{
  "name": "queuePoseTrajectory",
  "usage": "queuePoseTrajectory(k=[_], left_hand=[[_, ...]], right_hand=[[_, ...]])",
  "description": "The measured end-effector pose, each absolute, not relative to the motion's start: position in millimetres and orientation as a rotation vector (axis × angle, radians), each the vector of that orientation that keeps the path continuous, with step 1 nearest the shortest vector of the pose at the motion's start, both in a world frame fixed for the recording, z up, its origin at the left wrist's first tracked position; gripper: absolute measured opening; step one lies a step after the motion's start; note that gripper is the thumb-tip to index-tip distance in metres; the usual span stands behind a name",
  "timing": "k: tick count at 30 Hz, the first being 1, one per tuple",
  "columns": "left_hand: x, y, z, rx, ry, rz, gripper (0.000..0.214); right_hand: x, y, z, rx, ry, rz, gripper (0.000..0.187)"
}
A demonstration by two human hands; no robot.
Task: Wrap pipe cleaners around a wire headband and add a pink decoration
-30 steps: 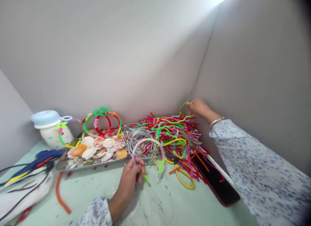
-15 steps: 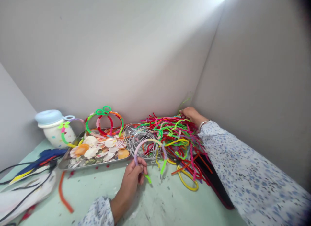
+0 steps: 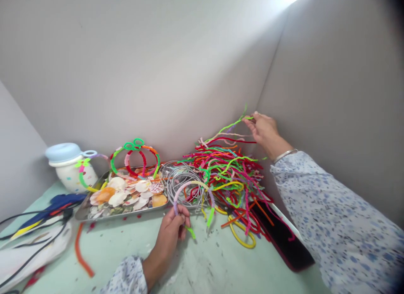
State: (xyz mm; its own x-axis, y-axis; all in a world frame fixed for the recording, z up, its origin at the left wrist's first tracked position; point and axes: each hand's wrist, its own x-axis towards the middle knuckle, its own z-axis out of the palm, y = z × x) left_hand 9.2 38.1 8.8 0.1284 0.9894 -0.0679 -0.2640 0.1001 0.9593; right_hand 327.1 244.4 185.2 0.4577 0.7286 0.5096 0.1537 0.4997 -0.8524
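Note:
My left hand [image 3: 173, 226] is closed round one end of a curved headband [image 3: 193, 183] wrapped in pink, cream, purple and bright green fuzzy stem. Its green far end hangs free above the table. My right hand [image 3: 262, 127] is raised over the back right of the heap and pinches a bright green pipe cleaner [image 3: 225, 127]. Several other strands lift along with it. Beneath lies a tangled pile of many-coloured pipe cleaners [image 3: 224, 167]. A coil of grey wire [image 3: 181, 176] sits just behind the headband.
A metal tray [image 3: 123, 216] of seashells stands left of centre, with finished fuzzy headbands [image 3: 158, 159] on it. Yellow-handled scissors [image 3: 243, 239] and a dark phone-like slab [image 3: 287, 243] lie at right. A white jar [image 3: 74, 176], cables and an orange strip [image 3: 80, 254] are at left.
My right hand has risen up and to the right from the pile, pulling the green pipe cleaner and neighbouring strands upward. My left hand has stayed in place with the headband.

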Motion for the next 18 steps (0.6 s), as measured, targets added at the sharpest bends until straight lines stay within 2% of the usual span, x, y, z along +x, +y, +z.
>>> queuePoseTrajectory(k=[5, 11, 18], left_hand=[[9, 38, 7, 0.995, 0.956, 1.18, 0.007], [9, 39, 6, 1.017, 0.942, 1.189, 0.008], [8, 39, 4, 0.997, 0.923, 1.202, 0.007]], right_hand=[[312, 238, 193, -1.001, -1.053, 0.51, 0.011], [312, 235, 215, -0.879, -0.895, 0.341, 0.019], [300, 185, 240, -0.742, -0.934, 0.204, 0.011]])
